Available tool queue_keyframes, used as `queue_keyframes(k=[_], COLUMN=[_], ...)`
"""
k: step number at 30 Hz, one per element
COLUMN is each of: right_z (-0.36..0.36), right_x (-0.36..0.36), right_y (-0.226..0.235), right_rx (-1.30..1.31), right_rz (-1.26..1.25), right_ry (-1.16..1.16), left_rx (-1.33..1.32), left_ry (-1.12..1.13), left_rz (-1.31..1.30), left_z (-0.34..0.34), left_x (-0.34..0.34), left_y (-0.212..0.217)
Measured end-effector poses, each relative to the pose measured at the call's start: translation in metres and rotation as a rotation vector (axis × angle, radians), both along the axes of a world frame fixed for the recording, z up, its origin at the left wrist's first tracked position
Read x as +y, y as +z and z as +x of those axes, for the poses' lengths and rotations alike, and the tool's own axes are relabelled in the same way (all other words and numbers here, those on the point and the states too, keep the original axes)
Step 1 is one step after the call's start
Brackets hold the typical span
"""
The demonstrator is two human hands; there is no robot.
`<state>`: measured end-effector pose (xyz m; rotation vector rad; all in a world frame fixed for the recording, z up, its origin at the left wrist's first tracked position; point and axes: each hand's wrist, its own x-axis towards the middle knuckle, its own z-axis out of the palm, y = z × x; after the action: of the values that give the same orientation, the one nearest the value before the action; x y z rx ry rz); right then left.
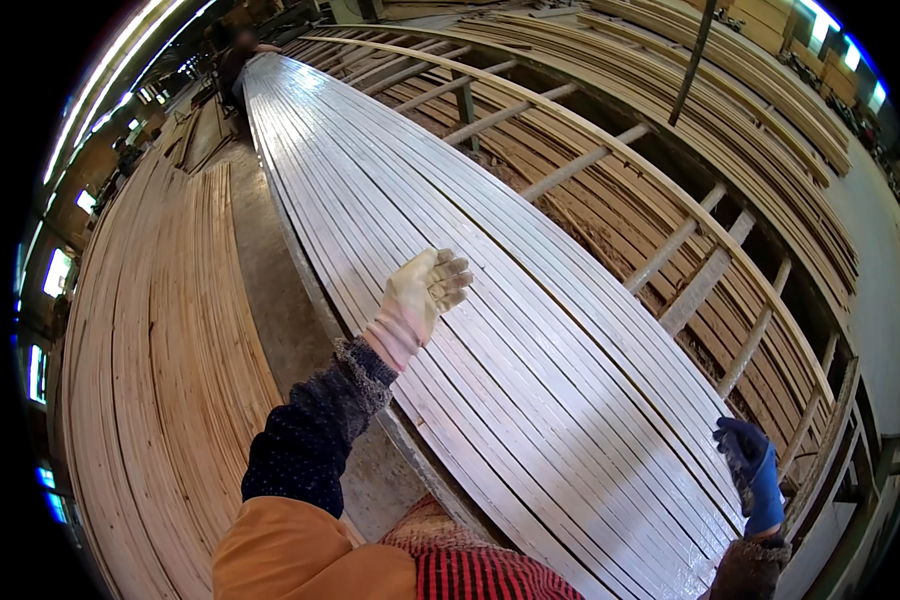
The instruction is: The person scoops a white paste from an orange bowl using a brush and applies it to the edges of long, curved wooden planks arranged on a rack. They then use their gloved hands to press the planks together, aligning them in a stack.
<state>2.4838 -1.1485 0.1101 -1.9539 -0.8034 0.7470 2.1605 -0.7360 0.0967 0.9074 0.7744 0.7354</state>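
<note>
nothing is being held by half-curled left hand (pixel 428 287); right hand (pixel 757 475), cannot tell; boards (pixel 510 360) are risking skew if bumped.

It was a woodworking shop, and timber told the tale: long pale-brown wooden planks (pixel 150 350) filled the left, glossy white narrow boards (pixel 530 400) ran down the centre, a rack with round crossbars (pixel 675 238) flanked them, and bright square windows (pixel 58 272) glowed beyond!

Left hand (pixel 420 290) is forward, right hand (pixel 755 470) wide, fingers (pixel 452 284) half-curled.
</note>
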Motion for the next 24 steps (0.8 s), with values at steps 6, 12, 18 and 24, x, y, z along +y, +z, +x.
queue_keyframes(k=[6, 12, 18, 24], right_z=[0.086, 0.139, 0.193, 0.227], right_x=[-0.03, -0.042, -0.096, -0.108], right_y=[-0.05, -0.085, -0.147, -0.181], right_rx=[-0.192, -0.132, -0.162, -0.38], right_rz=[-0.076, -0.22, -0.411, -0.433], right_ry=[-0.166, -0.247, 0.022, 0.4], left_rx=[0.029, 0.021, -0.031, -0.081], left_ry=[-0.024, 0.215, 0.161, 0.168], left_rz=[0.0, -0.081, -0.147, -0.236], left_z=[0.044, 0.08, 0.123, 0.163], left_x=[0.021, 0.053, 0.081, 0.112], left_y=[-0.011, -0.037, -0.052, -0.072])
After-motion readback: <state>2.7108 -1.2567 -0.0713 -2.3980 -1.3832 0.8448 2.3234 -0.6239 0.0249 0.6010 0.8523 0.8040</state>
